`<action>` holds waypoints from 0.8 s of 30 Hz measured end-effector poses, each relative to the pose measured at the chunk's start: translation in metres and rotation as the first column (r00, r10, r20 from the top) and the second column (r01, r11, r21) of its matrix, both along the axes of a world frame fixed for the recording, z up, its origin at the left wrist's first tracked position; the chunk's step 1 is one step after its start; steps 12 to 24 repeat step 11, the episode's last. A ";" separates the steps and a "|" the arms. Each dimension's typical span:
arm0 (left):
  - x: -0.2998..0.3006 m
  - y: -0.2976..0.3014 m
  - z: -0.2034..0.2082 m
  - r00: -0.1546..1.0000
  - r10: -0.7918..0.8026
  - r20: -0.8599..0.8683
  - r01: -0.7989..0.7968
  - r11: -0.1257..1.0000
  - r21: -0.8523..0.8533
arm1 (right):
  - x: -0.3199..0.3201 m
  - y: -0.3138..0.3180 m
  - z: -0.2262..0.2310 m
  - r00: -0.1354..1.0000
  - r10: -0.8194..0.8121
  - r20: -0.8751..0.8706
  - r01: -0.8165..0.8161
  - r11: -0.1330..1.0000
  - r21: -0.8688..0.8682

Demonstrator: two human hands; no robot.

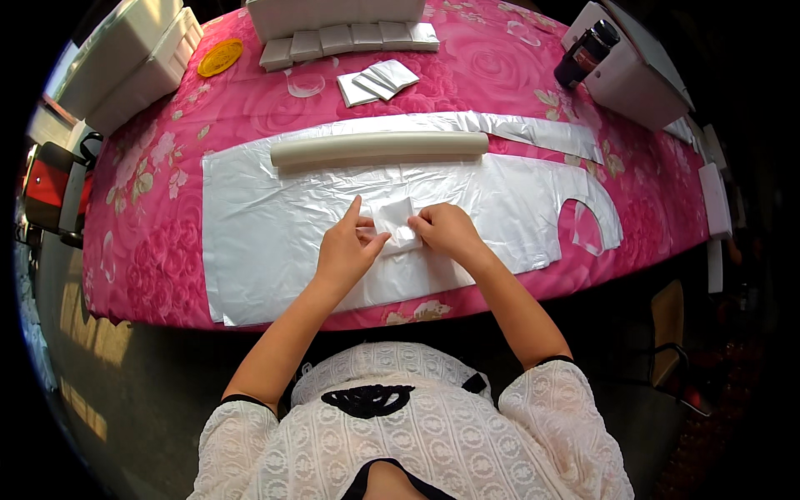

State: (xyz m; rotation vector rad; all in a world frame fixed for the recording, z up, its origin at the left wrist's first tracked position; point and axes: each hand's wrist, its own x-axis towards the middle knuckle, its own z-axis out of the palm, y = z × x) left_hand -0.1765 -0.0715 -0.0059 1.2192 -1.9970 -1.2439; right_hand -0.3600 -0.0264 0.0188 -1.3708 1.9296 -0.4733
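Observation:
A small folded square of white plastic sheeting (395, 218) lies between my hands, on top of a spread-out white plastic apron (250, 242). My right hand (448, 232) pinches the square's right edge between thumb and fingers. At its left side is my left hand (345, 247), index finger pointing away from me and thumb apart from it, the thumb tip by the square's lower left edge. Just beyond both hands a long cream-coloured tube (379, 148) rests across the apron. The apron's curved neck opening is toward the right.
Several folded white packets (336, 40) stand in a row before a white box (333, 12); a few more packets (377, 82) lie nearer. A yellow dish (220, 57), white containers (137, 67) and a dark bottle (587, 55) stand around the pink floral tablecloth (150, 208).

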 end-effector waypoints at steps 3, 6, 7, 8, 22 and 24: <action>0.019 0.000 0.001 0.982 0.008 -0.189 -0.060 0.960 -0.272 | 0.008 0.034 -0.009 0.999 0.045 0.020 -0.034 0.929 -0.368; 0.053 -0.012 0.007 0.953 -0.190 -0.236 0.090 0.921 -0.379 | -0.001 0.074 -0.022 0.960 0.145 -0.239 -0.269 0.716 -0.645; 0.060 -0.017 0.010 0.959 -0.246 -0.138 0.173 0.899 -0.402 | -0.003 0.084 -0.024 0.944 0.146 -0.296 -0.308 0.716 -0.627; 0.061 -0.019 0.010 0.954 -0.295 -0.056 0.234 0.847 -0.478 | -0.005 0.091 -0.027 0.924 0.148 -0.352 -0.346 0.715 -0.607; 0.051 -0.022 0.015 0.892 -0.412 0.185 0.441 0.708 -0.552 | -0.006 0.099 -0.025 0.910 0.201 -0.362 -0.397 0.672 -0.625; 0.051 -0.022 0.015 0.892 -0.412 0.185 0.441 0.708 -0.552 | -0.006 0.099 -0.025 0.910 0.201 -0.362 -0.397 0.672 -0.625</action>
